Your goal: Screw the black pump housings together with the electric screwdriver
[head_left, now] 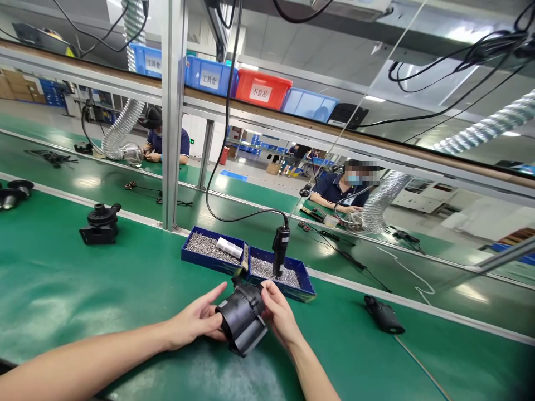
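Between my hands, above the green mat, is a black plastic pump (242,314), tilted, with a round body and a ribbed rim. My left hand (203,317) holds its left end, thumb on the near side and index finger stretched out. On the right, my right hand (278,312) grips the rim with thumb and fingers. Just behind the pump hangs a black electric screwdriver (280,250), its tip hidden low over a blue bin (307,281) of small screws. Beside it, another blue bin (190,257) holds screws and a white tube (229,247).
A similar black pump (100,225) stands on the mat at left. To the right lies a black air gun (383,314) with a hose. A metal post (169,122) rises behind the mat. Across the bench, co-workers (334,186) sit; bins (263,89) line the shelf above.
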Available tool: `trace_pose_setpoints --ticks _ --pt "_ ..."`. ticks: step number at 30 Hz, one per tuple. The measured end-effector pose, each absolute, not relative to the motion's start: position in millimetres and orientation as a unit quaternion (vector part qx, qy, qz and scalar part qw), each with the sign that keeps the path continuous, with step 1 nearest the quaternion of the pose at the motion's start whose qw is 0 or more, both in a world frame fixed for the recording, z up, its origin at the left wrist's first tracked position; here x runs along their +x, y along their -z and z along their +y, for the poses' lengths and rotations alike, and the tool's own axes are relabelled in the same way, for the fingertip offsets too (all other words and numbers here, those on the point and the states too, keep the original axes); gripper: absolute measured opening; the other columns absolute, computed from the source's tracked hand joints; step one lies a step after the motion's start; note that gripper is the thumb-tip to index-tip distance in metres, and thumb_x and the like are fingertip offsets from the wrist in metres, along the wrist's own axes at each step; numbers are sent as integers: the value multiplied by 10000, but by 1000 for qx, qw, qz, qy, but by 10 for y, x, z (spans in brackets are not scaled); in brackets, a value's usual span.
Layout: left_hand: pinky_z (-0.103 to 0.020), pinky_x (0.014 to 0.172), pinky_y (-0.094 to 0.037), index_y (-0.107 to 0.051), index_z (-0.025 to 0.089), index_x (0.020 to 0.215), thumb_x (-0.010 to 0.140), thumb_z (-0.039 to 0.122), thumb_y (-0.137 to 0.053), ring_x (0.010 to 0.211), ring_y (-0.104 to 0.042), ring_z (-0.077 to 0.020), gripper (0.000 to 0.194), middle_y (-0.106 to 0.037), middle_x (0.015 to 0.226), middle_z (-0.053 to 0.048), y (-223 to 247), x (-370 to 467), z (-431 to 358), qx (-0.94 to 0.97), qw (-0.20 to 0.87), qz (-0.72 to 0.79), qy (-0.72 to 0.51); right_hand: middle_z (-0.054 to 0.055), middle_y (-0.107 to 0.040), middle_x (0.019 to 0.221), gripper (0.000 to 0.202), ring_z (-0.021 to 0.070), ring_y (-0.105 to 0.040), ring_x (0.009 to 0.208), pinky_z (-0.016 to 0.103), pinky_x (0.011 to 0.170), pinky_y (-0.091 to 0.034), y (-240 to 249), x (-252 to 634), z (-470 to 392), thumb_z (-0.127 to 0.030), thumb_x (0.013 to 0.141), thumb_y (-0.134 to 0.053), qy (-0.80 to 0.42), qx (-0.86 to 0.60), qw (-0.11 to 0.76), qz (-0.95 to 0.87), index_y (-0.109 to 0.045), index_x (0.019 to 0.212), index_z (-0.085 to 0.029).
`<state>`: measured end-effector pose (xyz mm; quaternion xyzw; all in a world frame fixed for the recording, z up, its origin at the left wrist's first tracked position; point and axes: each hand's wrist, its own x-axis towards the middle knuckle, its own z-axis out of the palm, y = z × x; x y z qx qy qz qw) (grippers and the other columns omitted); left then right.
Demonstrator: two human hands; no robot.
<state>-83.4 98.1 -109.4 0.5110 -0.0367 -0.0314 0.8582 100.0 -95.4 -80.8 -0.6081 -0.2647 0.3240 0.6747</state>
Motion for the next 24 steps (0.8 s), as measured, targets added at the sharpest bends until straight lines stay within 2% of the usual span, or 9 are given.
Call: trace_pose_setpoints --ticks 3,5,8,10,14,16,18,21,24 --pt "-557 1212 -353 -18 273 1684 929 687 -676 1411 -522 -325 1083 -507 1543 -195 1076 -826 1030 603 796 -53 -22 -60 -463 695 464 120 -447 498 233 453 -400 652 980 -1073 -645 896 -701 -267 -644 645 -312 -471 900 -243" --pt "-550 1267 -270 -33 267 1687 960 684 -627 1465 -462 -311 1027 -469 1587 -183 1079 -819 1077 674 735 -53 -56 -42 -489 713 393 128 -488 555 239 514 -422 565 912 -1138 -572 957 -664 -174 -693 592 -373 -496 871 -228" --pt "-549 1279 -254 10 253 1685 984 659 -603 1493 -432 -310 1016 -453 1606 -183 1091 -811 1121 710 700 -59 -44 -34 -501 671 320 131 -489 576 241 551 -393 547 739 -1159 -473 1006 -628 -45 -742 495 -451 -544 846 -209" --pt "-552 1280 -250 50 263 1679 959 616 -667 1501 -421 -316 1076 -448 1615 -176 1079 -814 1115 710 700 -80 -18 -49 -479 613 286 123 -463 529 240 524 -353 596 622 -1128 -440 1012 -627 -5 -753 456 -474 -583 861 -202" --pt "-595 1284 -204 67 305 1672 757 477 -899 1516 -392 -372 1341 -416 1643 -158 1055 -817 1034 753 643 -135 -36 -63 -467 577 267 121 -448 496 242 514 -342 565 589 -1044 -453 993 -655 31 -750 449 -484 -624 906 -202" --pt "-605 1276 -223 90 287 1668 738 473 -906 1519 -385 -398 1375 -404 1646 -175 1092 -773 986 771 615 -152 -63 -57 -486 605 293 134 -470 526 246 526 -364 397 760 -996 -495 981 -663 41 -745 491 -449 -625 971 -205" --pt "-596 1255 -289 71 292 1673 790 536 -848 1489 -435 -402 1298 -467 1607 -164 1156 -664 956 778 609 -140 -69 -22 -550 717 360 158 -521 605 254 539 -396 158 1068 -936 -545 966 -659 69 -743 538 -391 -611 1081 -207" --pt "-555 1165 -456 -158 364 1678 874 648 -710 1372 -582 -384 1015 -669 1416 -98 1185 -384 983 802 587 -98 -56 67 -626 1021 562 234 -618 880 307 695 -504 -172 1666 -843 -595 881 -713 121 -751 566 -319 -573 1276 -220" --pt "-543 1097 -524 -390 347 1613 937 683 -612 1269 -659 -344 787 -703 1347 -119 1032 -67 1073 836 537 -94 -68 134 -634 1158 765 328 -624 1086 432 921 -518 -288 2174 -774 -629 750 -781 135 -749 591 -267 -564 1338 -190"
